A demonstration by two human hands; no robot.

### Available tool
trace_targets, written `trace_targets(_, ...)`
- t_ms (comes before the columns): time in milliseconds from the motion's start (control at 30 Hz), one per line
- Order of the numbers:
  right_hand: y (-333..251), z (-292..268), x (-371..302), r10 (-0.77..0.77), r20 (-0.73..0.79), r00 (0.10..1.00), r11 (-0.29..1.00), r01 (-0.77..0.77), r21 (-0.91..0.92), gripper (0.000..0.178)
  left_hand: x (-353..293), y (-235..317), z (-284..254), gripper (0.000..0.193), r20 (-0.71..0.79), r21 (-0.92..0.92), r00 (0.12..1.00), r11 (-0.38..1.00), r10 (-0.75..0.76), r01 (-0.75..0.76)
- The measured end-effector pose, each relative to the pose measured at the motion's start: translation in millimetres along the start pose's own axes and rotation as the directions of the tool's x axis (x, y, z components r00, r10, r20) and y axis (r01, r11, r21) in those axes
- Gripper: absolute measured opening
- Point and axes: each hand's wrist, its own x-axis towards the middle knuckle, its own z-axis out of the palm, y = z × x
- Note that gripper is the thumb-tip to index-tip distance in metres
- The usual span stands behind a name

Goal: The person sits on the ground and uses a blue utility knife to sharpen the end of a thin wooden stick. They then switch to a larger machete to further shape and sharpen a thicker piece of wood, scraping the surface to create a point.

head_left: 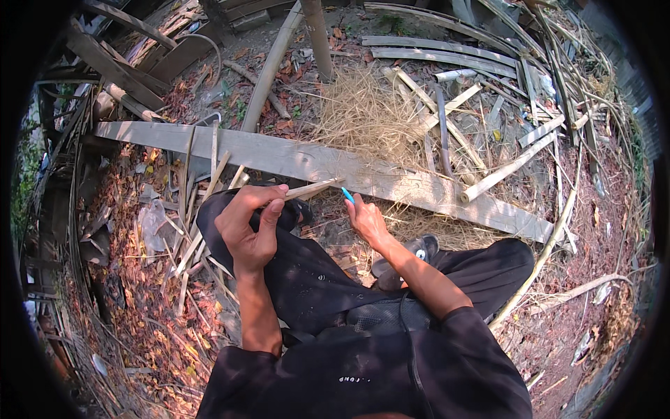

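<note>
wood strip | in left hand | juts out rightward

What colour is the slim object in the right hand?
Bright blue where the slim object shows beyond the right hand; best seen in the head view.

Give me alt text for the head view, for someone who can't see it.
A person's left hand holds a pale wooden strip, and the right hand holds a slim blue object near its tip. A long grey plank runs across in front, with dry straw beyond it.
</note>
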Motion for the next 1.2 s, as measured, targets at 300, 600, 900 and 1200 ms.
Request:
trace_targets(300,-0.7,7.0,-16.0,0.035,-0.048,0.998,0.999,-0.034,0.033,0.029,-6.9,1.6,-5.7,0.005,0.036,-0.007,0.999,1.000,0.014,-0.014)
trace_targets(600,-8.6,-20.1,-11.0,0.156,0.629,0.762,0.135,-0.647,0.751,0.043,-1.9,-3.5,-6.5,0.009,0.053,-0.055,0.997,0.997,-0.053,0.056)
trace_targets(900,-50.4,-43.2,-16.4,-0.041,-0.083,0.996,0.966,0.061,0.253,0.022,-5.0,-3.7,14.6,0.012,0.009,-0.020,0.997,0.997,0.074,-0.073)
trace_targets(1200,-5.8,-3.7,1.0,0.005,0.052,0.999,0.991,0.002,-0.131,0.025,-3.9,-2.6,20.0,0.008,-0.064,-0.064,0.998,0.998,0.024,-0.028)
